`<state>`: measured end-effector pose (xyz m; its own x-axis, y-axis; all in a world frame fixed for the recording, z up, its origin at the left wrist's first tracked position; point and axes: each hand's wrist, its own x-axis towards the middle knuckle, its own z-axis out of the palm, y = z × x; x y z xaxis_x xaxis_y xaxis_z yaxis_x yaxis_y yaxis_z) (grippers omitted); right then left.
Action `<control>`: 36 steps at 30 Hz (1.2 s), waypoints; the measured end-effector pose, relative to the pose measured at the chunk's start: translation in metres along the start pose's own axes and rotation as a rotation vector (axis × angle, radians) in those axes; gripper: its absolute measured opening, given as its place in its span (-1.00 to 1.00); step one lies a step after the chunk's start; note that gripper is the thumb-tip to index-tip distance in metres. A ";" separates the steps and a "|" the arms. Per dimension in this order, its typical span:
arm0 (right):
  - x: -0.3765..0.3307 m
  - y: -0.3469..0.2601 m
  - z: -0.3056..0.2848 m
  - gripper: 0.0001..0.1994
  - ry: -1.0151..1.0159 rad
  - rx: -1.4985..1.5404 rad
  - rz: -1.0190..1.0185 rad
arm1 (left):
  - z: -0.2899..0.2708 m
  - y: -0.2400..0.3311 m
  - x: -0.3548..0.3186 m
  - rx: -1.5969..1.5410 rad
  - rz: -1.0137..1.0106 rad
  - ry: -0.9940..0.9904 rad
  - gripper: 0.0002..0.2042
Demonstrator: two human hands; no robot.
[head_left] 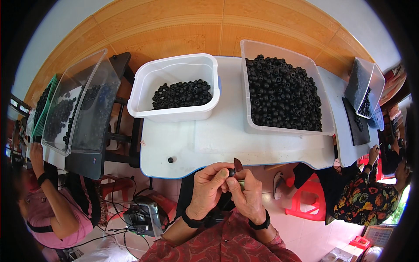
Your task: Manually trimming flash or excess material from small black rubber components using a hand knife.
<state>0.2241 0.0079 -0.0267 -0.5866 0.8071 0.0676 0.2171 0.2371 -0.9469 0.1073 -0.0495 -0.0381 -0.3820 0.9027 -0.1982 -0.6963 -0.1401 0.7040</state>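
Note:
Close to my body, at the table's front edge, both hands work together. My left hand (205,190) pinches a small black round piece (231,172) between thumb and fingers. Closed around a small knife is my right hand (248,198); the short dark knife blade (238,164) points up beside the piece, and the handle is mostly hidden in the fingers. One loose black bead-like piece (170,160) lies on the white table (174,135) to the left. Beyond it stands a white tub (174,114) partly filled with such pieces, many showing a round hole.
A large clear bin (288,130) heaped with black pieces stands at the right. Further right a tilted clear container (371,81) spills pieces onto a dark board (354,126). Co-workers sit on both sides. Cables (118,218) and a red stool (307,198) are below.

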 end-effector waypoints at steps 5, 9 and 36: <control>0.002 0.000 0.000 -0.72 -0.030 -0.031 0.037 | -0.001 -0.001 0.001 -0.004 0.025 -0.002 -0.81; 0.002 0.000 0.000 -0.70 -0.043 -0.047 0.032 | -0.002 -0.001 0.001 -0.008 0.026 -0.002 -0.81; 0.006 0.000 0.015 -0.78 0.011 -0.266 -0.169 | -0.008 -0.011 0.001 0.057 0.082 0.143 -0.78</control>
<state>0.2090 0.0042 -0.0316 -0.6237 0.7495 0.2222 0.3142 0.5006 -0.8066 0.1102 -0.0504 -0.0517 -0.5219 0.8213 -0.2305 -0.6249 -0.1842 0.7587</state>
